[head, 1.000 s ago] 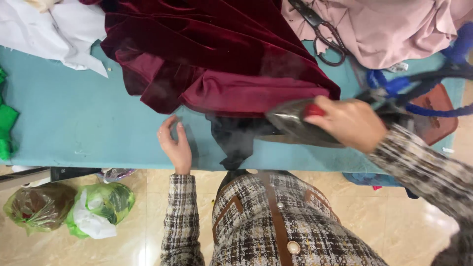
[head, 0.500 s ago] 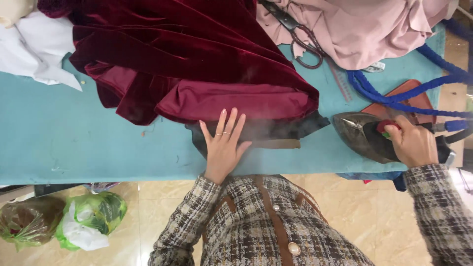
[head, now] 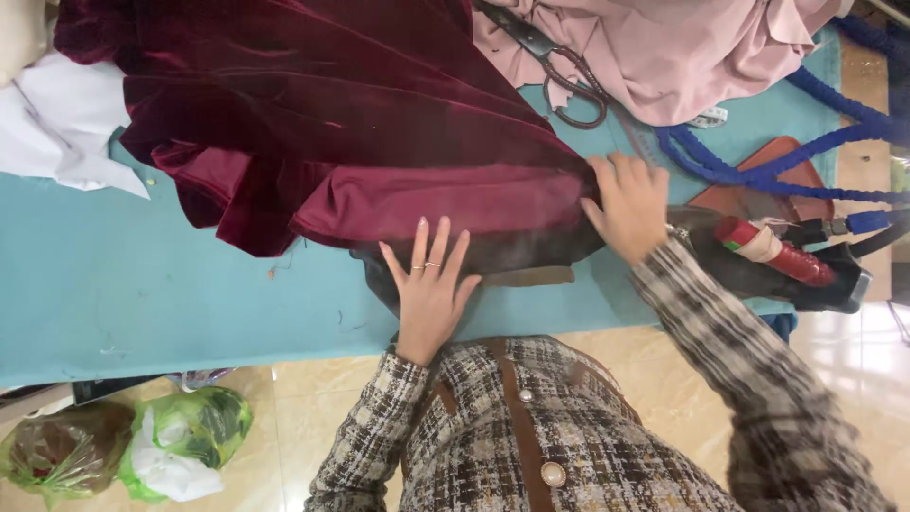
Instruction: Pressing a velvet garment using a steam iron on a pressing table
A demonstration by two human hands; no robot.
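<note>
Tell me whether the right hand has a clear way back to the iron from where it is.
Probably yes. The right hand rests on the dark red velvet, and the iron sits just beside its wrist on the table, with nothing between.

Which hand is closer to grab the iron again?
Probably the right hand. It rests on the edge of the dark red velvet fabric, just beside the iron parked to its right. The left hand lies flat on the dark cloth, farther from the iron.
</note>
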